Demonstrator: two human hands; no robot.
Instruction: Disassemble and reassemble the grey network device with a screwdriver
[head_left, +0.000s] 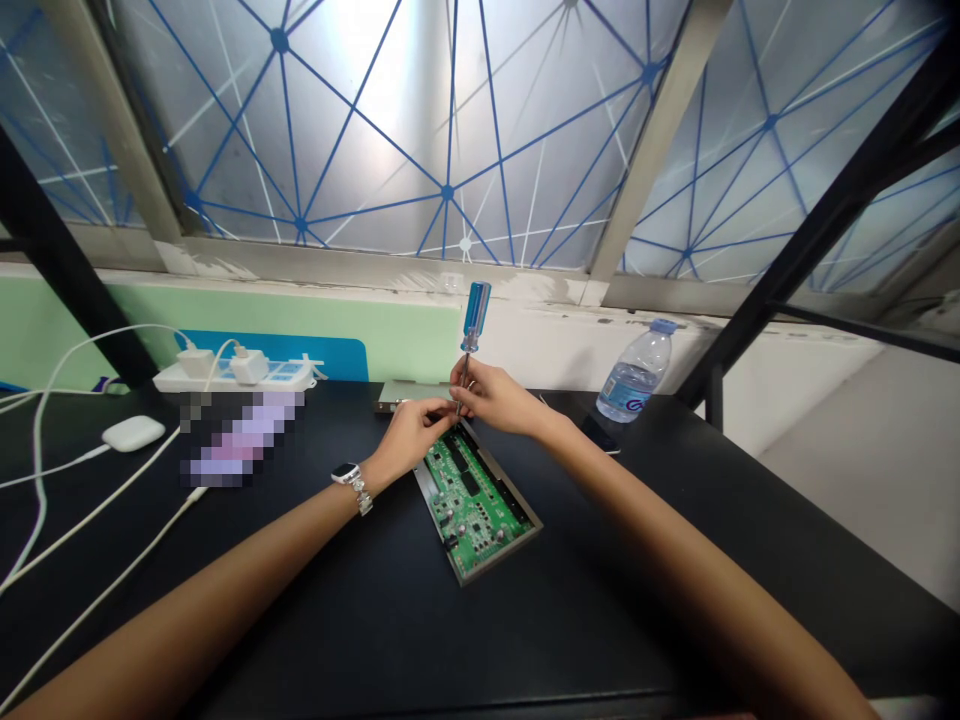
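Note:
A screwdriver [475, 315] with a blue and clear handle stands nearly upright over the far end of a green circuit board [480, 505] set in a metal frame. My right hand [495, 397] pinches its metal shaft below the handle. Close to the tip, the thumb and fingers of my left hand [409, 436] come together at the frame's far edge; whatever is between them is too small to make out. A watch [352, 478] is on my left wrist. Behind the hands lies a flat metal case [394, 393], partly covered by them.
On the black desk [337, 620], a power strip [292, 377] with white chargers, several cables and a white earbud case [133, 433] lie left. A blurred-out phone-like item [244, 440] is nearby. A water bottle [637, 372] and a dark phone [600, 435] are right.

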